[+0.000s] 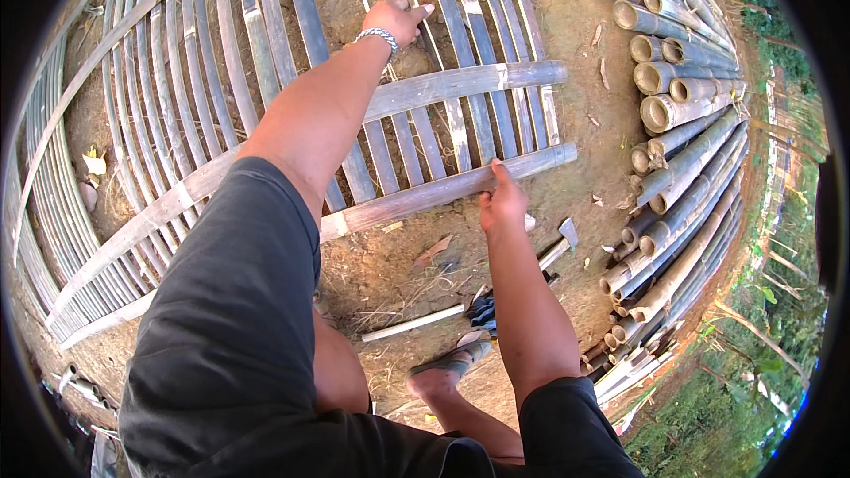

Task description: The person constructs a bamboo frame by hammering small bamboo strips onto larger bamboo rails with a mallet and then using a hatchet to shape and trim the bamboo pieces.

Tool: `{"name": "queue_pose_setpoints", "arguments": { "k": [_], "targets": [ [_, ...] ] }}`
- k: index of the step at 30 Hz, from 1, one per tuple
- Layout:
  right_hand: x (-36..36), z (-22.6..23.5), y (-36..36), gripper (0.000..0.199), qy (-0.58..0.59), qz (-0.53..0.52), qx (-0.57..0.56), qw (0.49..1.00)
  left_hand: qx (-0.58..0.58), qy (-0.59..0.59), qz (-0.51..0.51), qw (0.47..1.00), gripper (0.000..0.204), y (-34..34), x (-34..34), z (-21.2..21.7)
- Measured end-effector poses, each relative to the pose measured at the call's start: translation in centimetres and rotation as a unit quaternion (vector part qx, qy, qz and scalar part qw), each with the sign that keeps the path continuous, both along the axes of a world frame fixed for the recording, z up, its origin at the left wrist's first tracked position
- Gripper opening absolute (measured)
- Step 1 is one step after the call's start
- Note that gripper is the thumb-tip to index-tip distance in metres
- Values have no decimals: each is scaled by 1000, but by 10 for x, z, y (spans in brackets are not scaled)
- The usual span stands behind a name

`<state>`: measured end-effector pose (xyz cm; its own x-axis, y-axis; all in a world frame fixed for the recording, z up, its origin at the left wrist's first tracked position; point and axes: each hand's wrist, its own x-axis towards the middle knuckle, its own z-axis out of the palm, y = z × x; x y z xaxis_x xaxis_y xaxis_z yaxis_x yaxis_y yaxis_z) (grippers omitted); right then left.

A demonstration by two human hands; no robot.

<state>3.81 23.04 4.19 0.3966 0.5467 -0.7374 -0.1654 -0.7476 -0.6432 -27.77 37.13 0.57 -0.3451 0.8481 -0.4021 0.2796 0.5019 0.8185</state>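
Note:
My left hand point(396, 21), with a braided bracelet at its wrist, reaches over a lattice of split bamboo. Its fingers close round a narrow bamboo slat point(432, 44). My right hand point(504, 204) grips the near bamboo rail point(416, 200) toward its right end, thumb on top and fingers at the near edge. Upright slats point(478, 115) cross this rail and a second cross strip point(452, 87) farther off. At the right several slats stand close together; wider gaps show near my left hand. My left forearm hides part of the lattice.
Cut bamboo poles point(664, 111) lie stacked at the right. A hatchet-like tool point(562, 243) rests on the soil by my right forearm, next to dark cloth point(481, 310) and a pale stick point(413, 323). My sandalled foot point(450, 365) is close by. Thin bamboo strips point(62, 212) lie far left.

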Motion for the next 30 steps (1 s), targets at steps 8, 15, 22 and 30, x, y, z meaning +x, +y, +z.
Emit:
{"name": "queue_pose_setpoints", "arguments": {
  "k": [8,15,22,30],
  "targets": [
    [7,-6,1,39,8,24,-5,1000,-16,2,-15,1000,61,0,1,5],
    [7,-7,0,44,11,37,13,999,33,113,40,992,79,-7,16,-5],
    [20,-11,-7,60,-4,67,19,998,-72,95,-311,943,66,-40,36,29],
    [135,-17,-106,73,-535,188,110,816,-11,109,-349,931,52,-52,29,22]
  ]
}}
